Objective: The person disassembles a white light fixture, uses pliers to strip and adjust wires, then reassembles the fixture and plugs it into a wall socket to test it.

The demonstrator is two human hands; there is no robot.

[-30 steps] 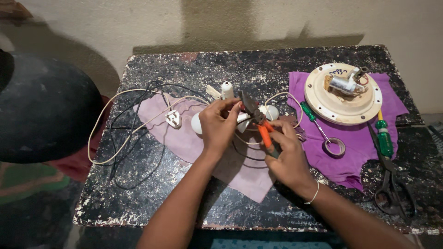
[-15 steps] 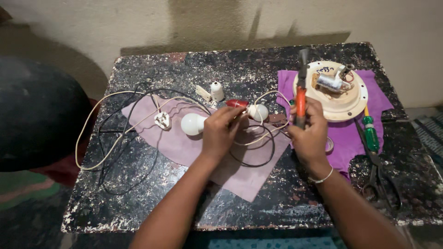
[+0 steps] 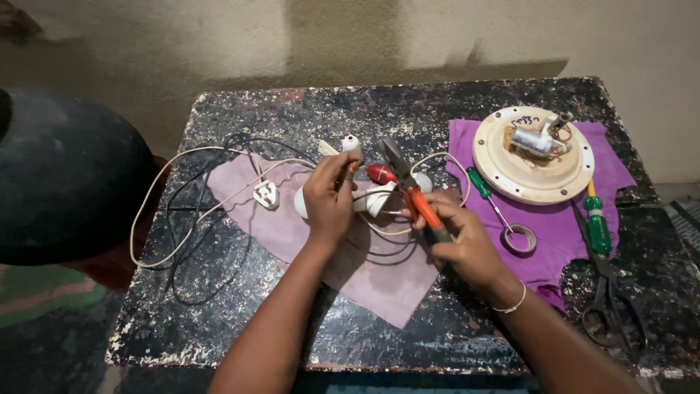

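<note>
Both hands closed: right (image 3: 463, 237) grips pliers (image 3: 410, 186), left (image 3: 329, 197) pinches wire (image 3: 362, 195).

Hands (image 3: 332, 197) with pliers (image 3: 410, 187), wires (image 3: 219, 191)

The left hand (image 3: 329, 198) hides what its fingers pinch; the scissors (image 3: 611, 306) partly blend into the dark table (image 3: 437, 109).

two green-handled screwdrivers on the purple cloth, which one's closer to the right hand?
The slimmer, darker screwdriver, lying left of the round cream plate, near the right hand. The other screwdriver lies past the plate's right edge.
</note>
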